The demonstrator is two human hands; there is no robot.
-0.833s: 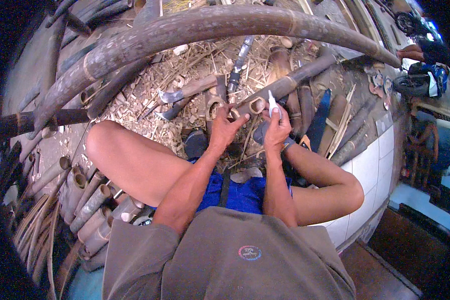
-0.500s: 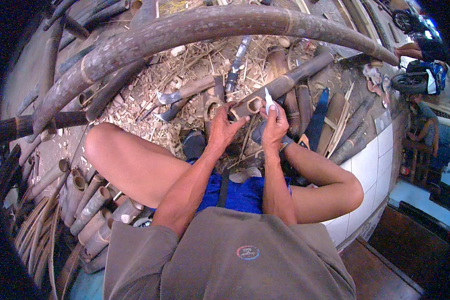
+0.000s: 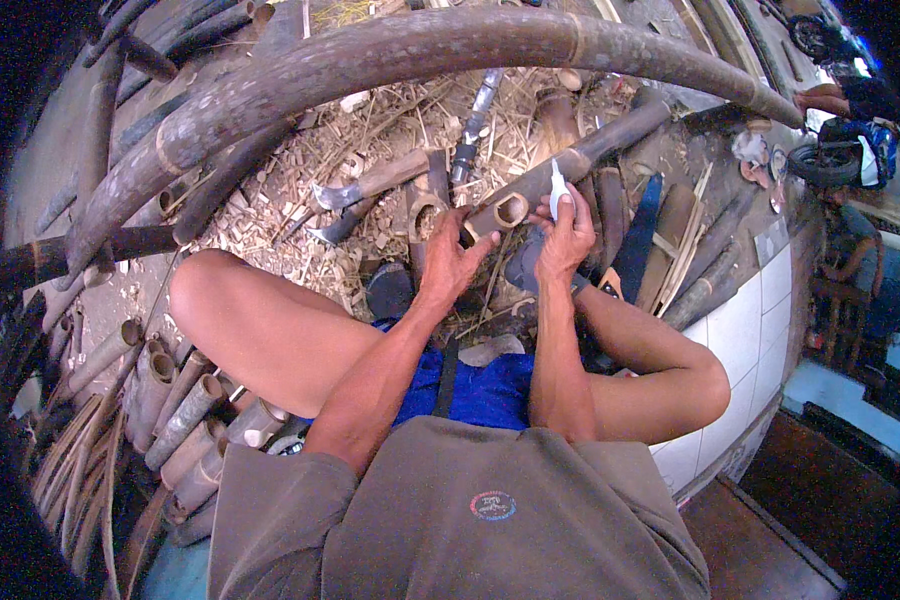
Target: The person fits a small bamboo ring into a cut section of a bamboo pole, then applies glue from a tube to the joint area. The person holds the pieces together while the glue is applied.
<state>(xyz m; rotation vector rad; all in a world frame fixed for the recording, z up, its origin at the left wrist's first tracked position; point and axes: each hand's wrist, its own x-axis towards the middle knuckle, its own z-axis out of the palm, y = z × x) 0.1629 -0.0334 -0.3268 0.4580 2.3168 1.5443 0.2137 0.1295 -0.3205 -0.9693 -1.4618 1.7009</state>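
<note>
A brown bamboo tube [image 3: 542, 181] slants away from me to the upper right, with a pale cut opening [image 3: 512, 208] near its close end. My left hand [image 3: 450, 262] is closed round that near end, thumb on one side and fingers on the other. In my right hand [image 3: 568, 240] is a small white squeeze bottle [image 3: 560, 203] with a thin pointed nozzle. The nozzle points up and away, to the right of the opening and apart from it. My right fingertips are partly hidden behind the bottle.
A long curved bamboo pole [image 3: 370, 60] arches across the far side. Axe-like tools [image 3: 370, 182] lie among wood chips left of the tube. A dark saw blade [image 3: 637, 235] lies to the right. Cut bamboo lengths [image 3: 185, 420] are stacked at left; another person [image 3: 855, 255] is far right.
My right hand has moved right with the white bottle, away from the opening, which now shows fully. My left hand stays on the bamboo tube almost unmoved.
</note>
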